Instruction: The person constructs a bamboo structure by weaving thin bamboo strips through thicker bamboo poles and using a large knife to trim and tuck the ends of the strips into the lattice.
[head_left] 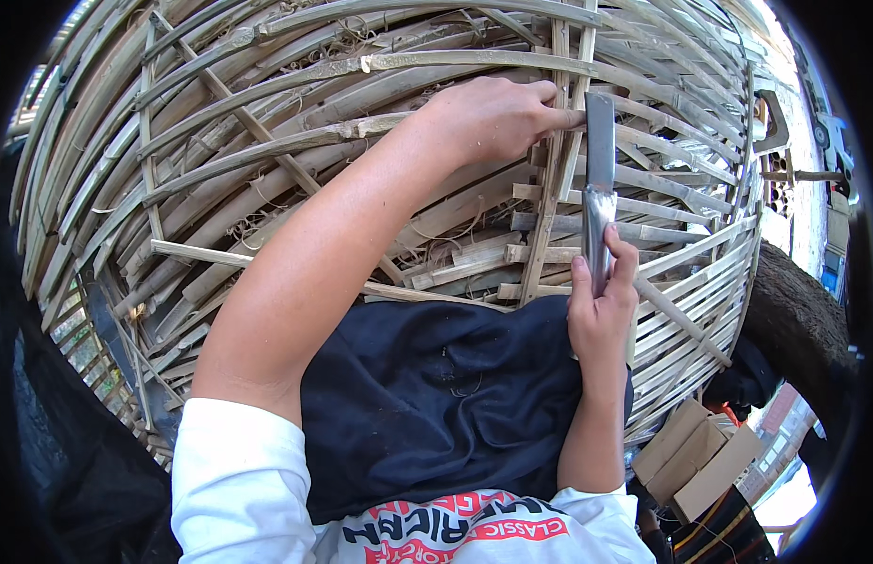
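My right hand (602,305) is wrapped round the metal handle of a knife (600,141) with a long, flat, square-ended blade pointing away from me. The blade stands beside an upright pair of bamboo slats (543,221) in a woven bamboo frame. Reaching far across the frame, my left hand (497,117) is closed at those slats, its fingers partly hidden. One fingertip extends close to the blade; whether it touches cannot be made out. Curved bamboo strips (455,60) run crosswise near that hand. A dark cloth (436,395) covers my lap.
Many bamboo pieces (314,103) fill the frame on the left, and thin strips (685,329) spread to the right. A thick brown trunk (794,320) stands at the right. Below it sits an opened cardboard box (695,456). Dark sheeting (70,423) lies at lower left.
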